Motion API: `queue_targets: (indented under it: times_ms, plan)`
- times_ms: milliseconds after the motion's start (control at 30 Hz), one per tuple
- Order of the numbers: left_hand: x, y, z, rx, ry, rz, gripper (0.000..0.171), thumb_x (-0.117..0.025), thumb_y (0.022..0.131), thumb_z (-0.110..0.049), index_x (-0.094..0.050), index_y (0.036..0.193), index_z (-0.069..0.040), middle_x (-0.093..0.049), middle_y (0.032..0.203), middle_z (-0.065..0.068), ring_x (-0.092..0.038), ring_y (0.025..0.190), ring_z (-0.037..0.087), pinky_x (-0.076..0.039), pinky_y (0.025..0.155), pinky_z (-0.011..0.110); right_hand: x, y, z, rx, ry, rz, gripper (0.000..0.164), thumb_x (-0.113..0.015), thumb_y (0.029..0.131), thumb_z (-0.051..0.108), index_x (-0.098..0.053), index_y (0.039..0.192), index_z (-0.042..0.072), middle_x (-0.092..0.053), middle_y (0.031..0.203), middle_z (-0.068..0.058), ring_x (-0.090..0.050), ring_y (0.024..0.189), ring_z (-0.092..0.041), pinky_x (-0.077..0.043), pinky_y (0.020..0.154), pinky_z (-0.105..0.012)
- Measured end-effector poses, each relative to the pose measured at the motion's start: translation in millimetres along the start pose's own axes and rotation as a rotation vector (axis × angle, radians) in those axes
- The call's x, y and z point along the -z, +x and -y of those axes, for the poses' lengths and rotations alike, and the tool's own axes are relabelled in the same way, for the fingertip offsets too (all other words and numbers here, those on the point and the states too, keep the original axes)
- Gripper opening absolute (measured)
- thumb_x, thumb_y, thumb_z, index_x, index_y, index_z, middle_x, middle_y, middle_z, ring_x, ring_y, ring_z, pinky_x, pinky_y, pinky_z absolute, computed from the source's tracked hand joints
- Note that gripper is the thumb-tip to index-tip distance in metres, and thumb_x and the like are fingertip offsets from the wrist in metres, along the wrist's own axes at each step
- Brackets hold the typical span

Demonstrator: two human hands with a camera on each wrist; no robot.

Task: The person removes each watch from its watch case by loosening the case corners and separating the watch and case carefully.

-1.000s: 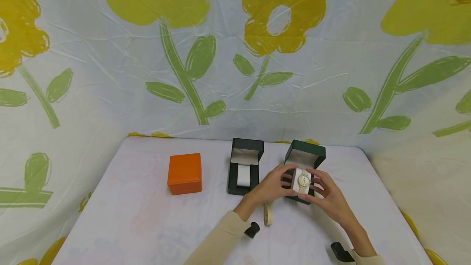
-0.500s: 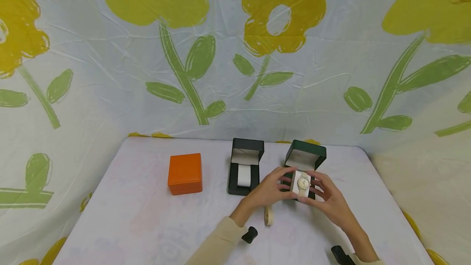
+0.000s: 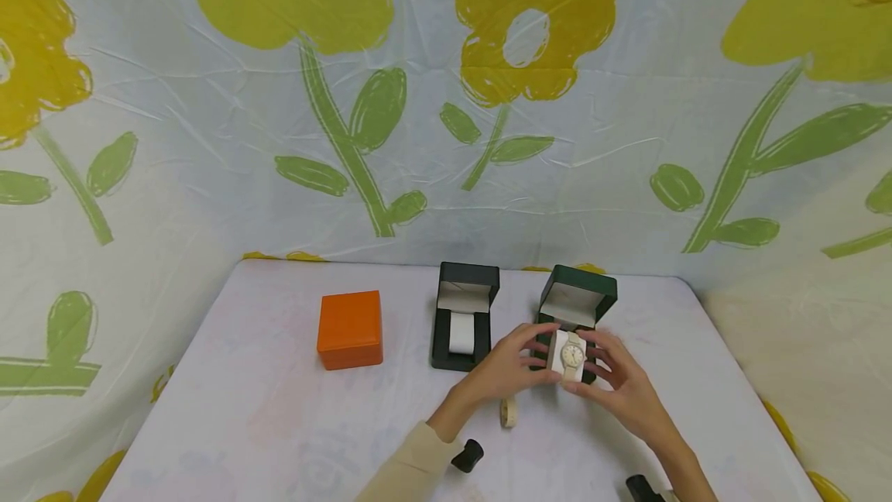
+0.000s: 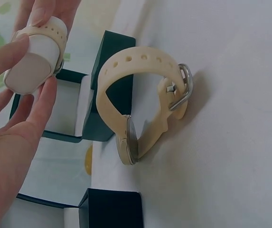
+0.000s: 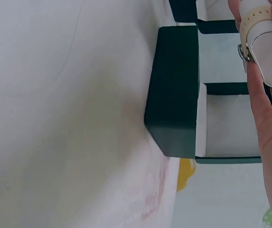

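Note:
Between both hands, a cream-strapped wristwatch [image 3: 573, 355] wrapped round a white cushion [image 3: 557, 347] is held up in front of an open green watch box [image 3: 578, 293]. The left hand [image 3: 503, 364] grips the cushion from its left end. From the other end, the right hand [image 3: 622, 379] grips it with thumb and fingers. In the left wrist view the strap [image 4: 55, 35] circles the cushion, its buckle on the underside. Part of the box's base is hidden behind the hands. A second cream wristwatch [image 4: 109, 90], buckled into a loop, stands on the table below the left hand.
An open black watch box [image 3: 440, 343] with a white cushion inside stands left of the hands. Farther left sits a closed orange box [image 3: 350, 329]. Flower-printed cloth [image 3: 592, 200] hangs behind the white-covered table [image 3: 279, 424].
Both hands have drawn the watch and its cushion slightly toward the person, away from the green box's lid. The boxes and the second watch have stayed put.

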State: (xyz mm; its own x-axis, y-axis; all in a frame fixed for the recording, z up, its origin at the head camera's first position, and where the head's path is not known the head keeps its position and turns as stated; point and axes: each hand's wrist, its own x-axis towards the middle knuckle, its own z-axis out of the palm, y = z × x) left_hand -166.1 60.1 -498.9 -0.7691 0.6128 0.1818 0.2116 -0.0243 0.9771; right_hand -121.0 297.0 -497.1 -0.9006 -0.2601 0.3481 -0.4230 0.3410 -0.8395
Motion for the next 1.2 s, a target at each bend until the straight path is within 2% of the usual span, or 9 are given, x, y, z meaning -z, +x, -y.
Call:
queue_targets:
  times_ms: [200,400,567,700,967,1067,1200]
  plan:
    - [0.5,-7.7,-3.1,0.013,-0.011,-0.019,0.072,-0.080,0.090,-0.006,-0.047,0.153,-0.013,-0.049,0.142,0.001,-0.056,0.117,0.005,-0.054,0.097,0.026,-4.1,-2.0,1.7,-0.006,0.042,0.016,0.082,-0.085,0.075,-0.012,-0.048,0.147,0.002,-0.044,0.142,-0.011,-0.056,0.120,-0.010,-0.050,0.098,-0.018]
    - [2.2,-13.7,-3.2,-0.014,-0.009,-0.029,0.071,-0.080,0.090,-0.007,-0.048,0.153,-0.014,-0.050,0.143,0.003,-0.057,0.118,0.006,-0.054,0.096,0.023,-7.6,-3.4,5.9,0.009,0.049,0.019,0.085,-0.086,0.073,-0.013,-0.047,0.148,-0.001,-0.047,0.143,-0.008,-0.054,0.122,-0.010,-0.050,0.098,-0.019]
    - [3.4,-17.4,-1.9,-0.052,-0.012,-0.039,0.070,-0.080,0.090,-0.006,-0.048,0.152,-0.013,-0.050,0.145,0.004,-0.058,0.120,0.008,-0.054,0.096,0.025,-10.3,-2.9,8.8,0.019,0.049,0.019,0.084,-0.086,0.073,-0.013,-0.046,0.147,-0.005,-0.047,0.143,-0.007,-0.055,0.122,-0.009,-0.051,0.098,-0.019]
    - [4.6,-20.5,-0.6,-0.070,-0.006,-0.050,0.069,-0.080,0.091,-0.007,-0.049,0.152,-0.013,-0.050,0.147,0.005,-0.058,0.121,0.011,-0.054,0.098,0.029,-13.0,-2.3,11.7,0.019,0.051,0.024,0.084,-0.086,0.073,-0.012,-0.046,0.147,-0.005,-0.048,0.144,-0.011,-0.055,0.122,-0.010,-0.050,0.099,-0.019]
    - [9.8,-31.9,-2.0,-0.050,-0.071,-0.063,0.068,-0.079,0.091,-0.006,-0.049,0.152,-0.014,-0.051,0.145,0.003,-0.059,0.121,0.014,-0.053,0.099,0.029,-19.8,-0.5,19.6,0.016,0.065,0.043,0.083,-0.086,0.075,-0.009,-0.047,0.147,-0.001,-0.047,0.145,-0.017,-0.054,0.124,-0.011,-0.050,0.100,-0.020]
    - [11.6,-36.1,-3.1,-0.040,-0.100,-0.069,0.069,-0.080,0.090,-0.006,-0.050,0.151,-0.018,-0.052,0.143,0.001,-0.060,0.120,0.014,-0.054,0.098,0.030,-23.2,-0.5,22.5,0.011,0.060,0.046,0.082,-0.087,0.076,-0.007,-0.047,0.148,0.000,-0.047,0.146,-0.015,-0.054,0.125,-0.011,-0.051,0.099,-0.020]
    - [13.6,-40.4,-3.0,-0.060,-0.115,-0.076,0.070,-0.080,0.089,-0.004,-0.049,0.151,-0.015,-0.052,0.141,0.002,-0.061,0.117,0.013,-0.055,0.098,0.035,-27.5,-0.5,26.8,0.003,0.029,0.044,0.082,-0.088,0.077,-0.003,-0.049,0.148,0.004,-0.047,0.146,-0.009,-0.053,0.123,-0.010,-0.051,0.099,-0.020]
